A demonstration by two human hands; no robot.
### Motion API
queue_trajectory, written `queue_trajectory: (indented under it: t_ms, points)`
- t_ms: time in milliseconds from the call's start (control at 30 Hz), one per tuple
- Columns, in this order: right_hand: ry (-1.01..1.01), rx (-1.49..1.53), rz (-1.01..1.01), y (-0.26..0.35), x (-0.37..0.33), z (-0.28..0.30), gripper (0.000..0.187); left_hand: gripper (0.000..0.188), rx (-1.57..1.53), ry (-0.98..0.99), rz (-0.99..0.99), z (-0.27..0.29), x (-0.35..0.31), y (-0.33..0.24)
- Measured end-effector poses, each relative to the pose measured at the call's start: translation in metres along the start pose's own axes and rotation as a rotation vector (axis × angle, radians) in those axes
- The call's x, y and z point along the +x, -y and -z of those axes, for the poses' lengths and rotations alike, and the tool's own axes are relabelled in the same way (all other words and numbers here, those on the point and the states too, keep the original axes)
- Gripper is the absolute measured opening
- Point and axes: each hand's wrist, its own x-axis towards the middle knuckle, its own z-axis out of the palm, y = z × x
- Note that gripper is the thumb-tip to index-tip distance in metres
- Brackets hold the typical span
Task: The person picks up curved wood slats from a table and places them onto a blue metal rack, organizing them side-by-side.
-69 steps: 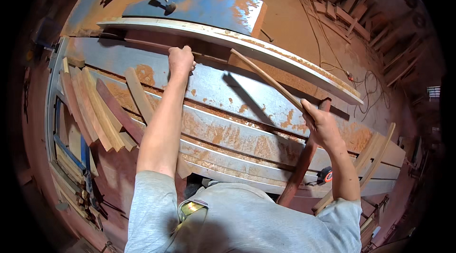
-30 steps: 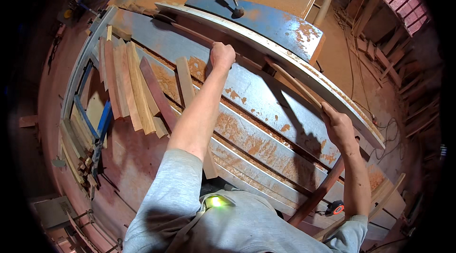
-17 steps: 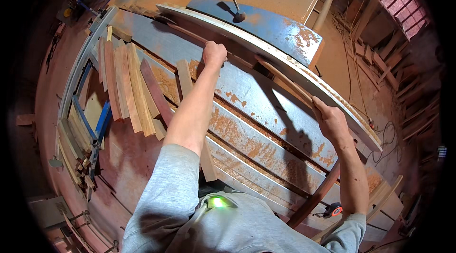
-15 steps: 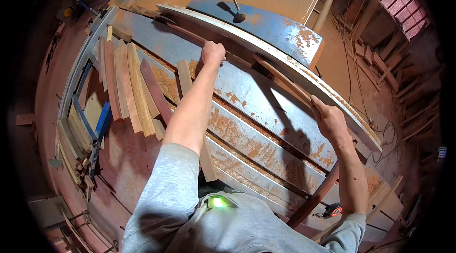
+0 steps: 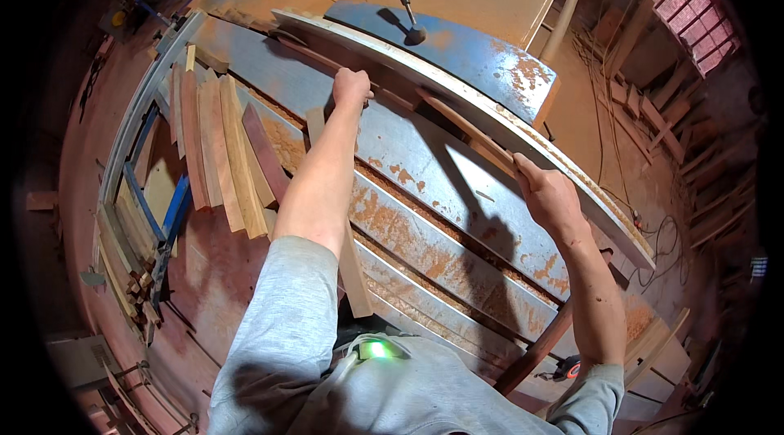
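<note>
My left hand [image 5: 352, 89] is closed on a long, narrow brown wooden strip [image 5: 309, 54] that lies along the long straight fence [image 5: 563, 180] of a metal machine table [image 5: 408, 147]. Farther right, my right hand [image 5: 549, 195] grips the near end of a thin wooden stick [image 5: 465, 124], its thumb along the top. The stick points up and left beside the fence, toward the strip. Whether stick and strip touch, I cannot tell. Below the stick, part of a paler piece of wood shows. Most of my left fingers are hidden.
Several curved wooden slats [image 5: 214, 149] overhang the table's left edge. Sawdust lies along the table's grooves. Behind the fence, a lever with a dark knob [image 5: 415, 35] stands on a blue metal plate [image 5: 457, 59]. A tape measure [image 5: 567, 367] lies at lower right, and offcuts fill the far right.
Both hands have shifted left and slightly away along the fence. The stick in my right hand has slid the same way, its tip farther left.
</note>
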Motion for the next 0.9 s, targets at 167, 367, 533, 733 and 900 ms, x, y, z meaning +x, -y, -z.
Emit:
queue_trajectory:
  t_ms: [167,367,533,733,900]
  points:
    - [0.053,-0.016,-0.018,0.017,0.016,0.006,0.021,0.029,-0.058,-0.106,0.043,0.003,-0.014,-0.012]
    - [0.072,-0.025,-0.054,0.03,0.026,0.004,0.027,0.031,0.006,-0.067,0.06,-0.002,-0.024,-0.014]
    - [0.075,-0.055,-0.049,0.047,0.039,0.007,0.027,0.033,0.063,-0.027,0.081,0.003,-0.014,-0.007]
    - [0.057,-0.067,-0.002,0.055,0.052,0.006,0.024,0.036,0.13,-0.051,0.055,-0.003,0.001,0.0]
    - [0.061,-0.116,0.002,0.066,0.065,0.003,0.026,0.038,0.193,0.002,0.056,0.012,-0.002,-0.009]
